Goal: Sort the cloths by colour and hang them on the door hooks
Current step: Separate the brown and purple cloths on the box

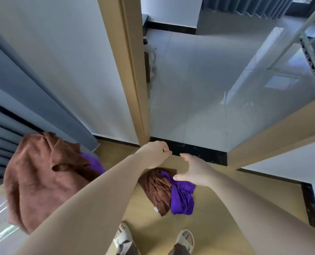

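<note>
Nearby lie two brown cloths [35,181] [156,188] and two purple cloths [182,197] [94,162]

The one camera sits on the person's head. It looks steeply down past the left hand [155,153] and right hand [194,170], both close, to the floor [259,183] and doorway [208,157].

left purple cloth [95,162] part-buried, sandals [185,239] cropped
</note>
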Motion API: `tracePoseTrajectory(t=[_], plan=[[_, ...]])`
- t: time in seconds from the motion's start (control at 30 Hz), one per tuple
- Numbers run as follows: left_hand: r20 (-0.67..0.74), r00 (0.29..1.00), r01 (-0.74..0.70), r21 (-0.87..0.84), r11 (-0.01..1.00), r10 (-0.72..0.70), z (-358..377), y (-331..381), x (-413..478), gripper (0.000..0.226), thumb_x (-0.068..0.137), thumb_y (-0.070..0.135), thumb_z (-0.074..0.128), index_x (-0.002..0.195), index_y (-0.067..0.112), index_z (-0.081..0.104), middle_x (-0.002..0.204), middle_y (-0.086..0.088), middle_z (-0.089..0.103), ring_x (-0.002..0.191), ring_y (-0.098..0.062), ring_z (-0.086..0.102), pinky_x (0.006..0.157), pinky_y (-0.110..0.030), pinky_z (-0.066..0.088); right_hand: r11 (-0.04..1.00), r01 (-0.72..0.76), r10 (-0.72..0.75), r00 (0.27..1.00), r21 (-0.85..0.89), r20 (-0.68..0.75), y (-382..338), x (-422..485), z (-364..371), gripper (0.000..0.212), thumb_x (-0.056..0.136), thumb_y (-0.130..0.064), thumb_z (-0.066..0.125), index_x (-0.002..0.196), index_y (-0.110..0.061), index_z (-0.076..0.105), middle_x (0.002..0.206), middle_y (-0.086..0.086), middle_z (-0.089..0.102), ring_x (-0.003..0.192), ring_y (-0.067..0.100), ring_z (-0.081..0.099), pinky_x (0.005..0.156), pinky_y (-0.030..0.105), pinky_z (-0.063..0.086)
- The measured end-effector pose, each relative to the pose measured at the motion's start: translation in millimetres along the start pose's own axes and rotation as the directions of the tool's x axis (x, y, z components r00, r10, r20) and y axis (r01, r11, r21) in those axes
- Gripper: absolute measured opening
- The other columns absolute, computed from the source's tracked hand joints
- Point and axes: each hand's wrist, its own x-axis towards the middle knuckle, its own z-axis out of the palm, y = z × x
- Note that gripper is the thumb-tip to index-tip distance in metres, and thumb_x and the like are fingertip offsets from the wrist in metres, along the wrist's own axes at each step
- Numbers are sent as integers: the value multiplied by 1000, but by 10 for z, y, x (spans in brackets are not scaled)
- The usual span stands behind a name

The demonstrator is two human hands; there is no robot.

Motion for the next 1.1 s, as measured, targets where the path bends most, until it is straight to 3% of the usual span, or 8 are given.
tracePoseTrajectory(t=[0.1, 0.2, 0.43, 0.6, 0.77, 0.87, 1.0, 1.1], plan=[[31, 998, 52, -6, 999, -52, 420, 85, 229, 31, 107, 27, 46, 130, 13, 63, 124, -3, 63, 109, -22, 62, 91, -31, 51, 1000, -29, 29, 999, -7, 29, 420, 117, 9, 101, 80, -49, 81, 161, -27, 25, 164, 0, 33, 147, 24, 39, 118, 39, 36], [36, 997, 72, -3, 997, -72, 829, 66, 432, 31, 107, 32, 44, 122, 14, 65, 109, -4, 68, 89, -18, 61, 76, -28, 49, 998, -62, 61, 997, 29, 42, 809, 317, 93, 97, 82, -46, 81, 160, -25, 28, 163, 1, 36, 146, 23, 40, 117, 37, 36], [-32, 987, 155, -7, 988, -156, 1679, -336, 1197, 29, 106, 28, 37, 112, 17, 63, 104, -5, 64, 90, -26, 58, 73, -33, 48, 992, -112, 107, 990, 50, 90, 1478, 1089, 628, 90, 85, -46, 79, 158, -24, 32, 158, 3, 43, 140, 25, 47, 110, 36, 41], [10, 973, 232, -49, 972, -231, 2402, -824, 1836, 31, 106, 38, 43, 118, 17, 61, 116, -7, 61, 106, -32, 59, 85, -37, 47, 991, -122, 116, 989, 57, 96, 1910, 1827, 1178, 81, 90, -41, 74, 157, -21, 33, 159, 4, 43, 140, 25, 47, 110, 36, 40], [-1, 942, 333, -141, 932, -336, 3303, -1372, 2328, 36, 103, 44, 44, 125, 20, 59, 124, -6, 58, 108, -32, 62, 88, -39, 49, 979, -183, 176, 981, 90, 80, 2419, 2541, 1861, 68, 96, -40, 63, 156, -23, 36, 155, 4, 48, 136, 29, 50, 110, 42, 42], [26, 921, 386, -192, 902, -389, 3841, -1650, 2596, 43, 101, 46, 48, 134, 19, 53, 129, -9, 52, 110, -34, 60, 90, -39, 48, 971, -207, 196, 976, 117, 95, 2735, 2848, 2279, 67, 96, -34, 62, 156, -22, 35, 156, 4, 47, 139, 27, 48, 107, 34, 42], [117, 884, 464, -328, 823, -452, 4391, -1994, 2959, 40, 96, 42, 54, 117, 8, 63, 86, -3, 60, 76, -28, 57, 65, -33, 45, 956, -243, 232, 969, 166, 82, 3050, 3211, 2808, 60, 99, -29, 57, 155, -20, 38, 154, 4, 49, 139, 26, 47, 99, 32, 42], [131, 878, 473, -386, 792, -460, 4702, -2204, 3216, 35, 96, 38, 54, 102, 6, 66, 79, -4, 62, 73, -30, 58, 64, -35, 49, 934, -284, 279, 959, 215, 56, 3227, 3502, 3150, 53, 101, -20, 49, 153, -18, 40, 147, 8, 55, 134, 28, 51, 96, 32, 43]])
